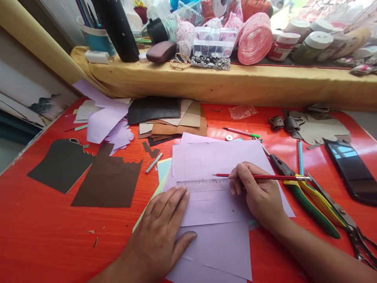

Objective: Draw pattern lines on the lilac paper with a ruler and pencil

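My left hand (163, 224) lies flat with fingers stretched out, pressing the left end of a clear ruler (203, 185) onto a lilac paper sheet (215, 161). My right hand (257, 192) is closed around a red pencil (282, 177). The pencil lies nearly level, its tip pointing left just above the ruler's top edge. More lilac sheets (224, 247) lie stacked beneath, near the table's front edge.
Dark brown leather pieces (108, 182) lie left on the red table (44, 232). Pliers with yellow-green handles (309, 198), scissors (350, 228) and a phone (352, 171) sit right. Stacked leather scraps (171, 118) lie behind. A cluttered yellow-draped shelf (224, 84) runs along the back.
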A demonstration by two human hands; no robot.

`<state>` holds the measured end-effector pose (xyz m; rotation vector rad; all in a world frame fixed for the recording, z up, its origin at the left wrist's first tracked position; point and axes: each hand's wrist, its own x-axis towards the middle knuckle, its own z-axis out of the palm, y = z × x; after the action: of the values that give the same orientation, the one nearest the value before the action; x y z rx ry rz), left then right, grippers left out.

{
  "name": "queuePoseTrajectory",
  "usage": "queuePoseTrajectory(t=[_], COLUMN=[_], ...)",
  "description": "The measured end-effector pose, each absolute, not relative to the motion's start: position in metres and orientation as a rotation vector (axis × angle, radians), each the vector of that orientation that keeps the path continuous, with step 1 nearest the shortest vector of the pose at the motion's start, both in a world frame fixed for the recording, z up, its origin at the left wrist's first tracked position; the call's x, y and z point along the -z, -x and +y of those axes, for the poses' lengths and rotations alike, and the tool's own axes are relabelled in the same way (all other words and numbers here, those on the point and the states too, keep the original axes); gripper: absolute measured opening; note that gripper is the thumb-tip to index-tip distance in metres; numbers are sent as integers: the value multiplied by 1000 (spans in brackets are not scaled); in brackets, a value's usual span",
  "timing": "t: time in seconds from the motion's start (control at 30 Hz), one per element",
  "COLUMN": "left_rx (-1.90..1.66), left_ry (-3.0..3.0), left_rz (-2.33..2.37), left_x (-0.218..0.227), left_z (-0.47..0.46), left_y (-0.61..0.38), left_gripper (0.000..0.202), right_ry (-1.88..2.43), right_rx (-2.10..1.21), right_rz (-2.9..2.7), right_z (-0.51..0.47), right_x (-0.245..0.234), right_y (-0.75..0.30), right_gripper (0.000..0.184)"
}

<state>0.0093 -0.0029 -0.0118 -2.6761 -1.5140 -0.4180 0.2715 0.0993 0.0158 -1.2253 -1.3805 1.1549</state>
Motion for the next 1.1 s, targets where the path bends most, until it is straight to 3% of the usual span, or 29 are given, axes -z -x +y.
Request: queuePoseTrajectory(t=[1.1], left_rx=[495], left_ry=[2718], left_rz=[-1476], left_x=[17], left_z=[-6], left_y=[-5], left_gripper=[60], right_ry=[1245], right_rx=[-1136], right_rz=[-1412], right_z=[99], right_x=[-23], right_y=[-269], right_gripper=[51])
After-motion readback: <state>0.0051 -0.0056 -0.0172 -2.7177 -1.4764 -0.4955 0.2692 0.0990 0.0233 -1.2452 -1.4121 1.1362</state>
